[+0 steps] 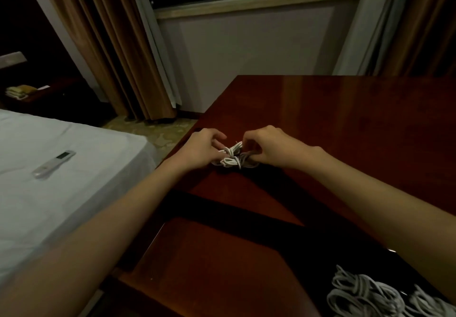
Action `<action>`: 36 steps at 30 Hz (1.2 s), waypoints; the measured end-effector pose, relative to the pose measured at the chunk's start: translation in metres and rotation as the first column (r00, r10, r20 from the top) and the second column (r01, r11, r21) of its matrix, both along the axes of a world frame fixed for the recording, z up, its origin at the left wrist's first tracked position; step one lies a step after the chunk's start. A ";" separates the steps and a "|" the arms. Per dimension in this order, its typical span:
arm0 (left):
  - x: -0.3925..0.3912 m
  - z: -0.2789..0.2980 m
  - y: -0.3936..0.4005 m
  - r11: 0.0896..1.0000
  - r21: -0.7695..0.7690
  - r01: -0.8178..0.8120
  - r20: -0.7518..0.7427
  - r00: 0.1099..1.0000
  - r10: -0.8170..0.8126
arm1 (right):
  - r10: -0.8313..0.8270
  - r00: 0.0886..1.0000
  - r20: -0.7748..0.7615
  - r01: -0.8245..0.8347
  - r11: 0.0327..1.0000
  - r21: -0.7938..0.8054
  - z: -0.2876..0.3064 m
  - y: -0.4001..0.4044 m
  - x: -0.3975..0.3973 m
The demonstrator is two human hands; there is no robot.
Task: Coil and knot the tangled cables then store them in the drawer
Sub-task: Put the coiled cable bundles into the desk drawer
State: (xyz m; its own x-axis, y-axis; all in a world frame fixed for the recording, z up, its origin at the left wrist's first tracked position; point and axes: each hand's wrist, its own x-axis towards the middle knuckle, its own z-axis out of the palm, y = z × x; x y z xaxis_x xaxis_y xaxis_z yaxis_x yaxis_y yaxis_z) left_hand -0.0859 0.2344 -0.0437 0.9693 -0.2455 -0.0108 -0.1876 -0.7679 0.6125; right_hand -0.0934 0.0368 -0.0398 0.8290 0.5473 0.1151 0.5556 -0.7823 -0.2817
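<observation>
A small white cable bundle point(233, 160), coiled and cinched in the middle, lies near the left edge of the dark red wooden desk point(345, 119). My left hand point(202, 147) pinches its left loops, and my right hand point(266, 147) grips its right side with curled fingers. Part of the bundle is hidden under my right fingers. At the bottom right, several coiled white cables point(365, 294) lie inside the open drawer point(222, 267), partly covered by my right forearm.
A bed with a white sheet point(61, 181) stands to the left, with a white remote control point(54, 163) lying on it. Brown curtains point(118, 52) and a window wall are behind the desk. A dark nightstand point(44, 94) sits at the far left.
</observation>
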 end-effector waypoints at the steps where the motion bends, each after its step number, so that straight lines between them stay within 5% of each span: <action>1: 0.000 0.001 0.000 0.999 0.022 0.024 -0.007 1.000 -0.024 | 0.002 1.000 -0.001 -0.002 1.000 -0.007 0.000 -0.003 -0.003; 11: -0.037 0.019 -0.034 0.918 0.077 0.390 -0.066 0.920 -0.386 | -0.069 0.997 -0.022 0.069 0.998 0.002 0.005 -0.045 -0.077; 20: -0.097 0.018 -0.056 0.790 -0.030 0.612 -0.207 0.770 -0.604 | -0.121 0.991 -0.058 0.125 0.990 0.071 -0.003 -0.065 -0.174; 36: -0.141 -0.061 -0.064 0.711 0.037 0.702 -0.358 0.674 -0.647 | -0.041 0.978 -0.205 0.049 0.998 0.030 -0.076 -0.050 -0.231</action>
State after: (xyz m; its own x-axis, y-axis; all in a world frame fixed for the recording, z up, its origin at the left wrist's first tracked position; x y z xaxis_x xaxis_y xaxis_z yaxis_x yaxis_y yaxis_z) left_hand -0.2273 0.1700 -0.1048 0.4782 -0.7983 -0.3660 -0.5241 -0.5938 0.6104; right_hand -0.3246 -0.0127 -0.1155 0.8607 0.5075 -0.0407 0.4480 -0.7928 -0.4132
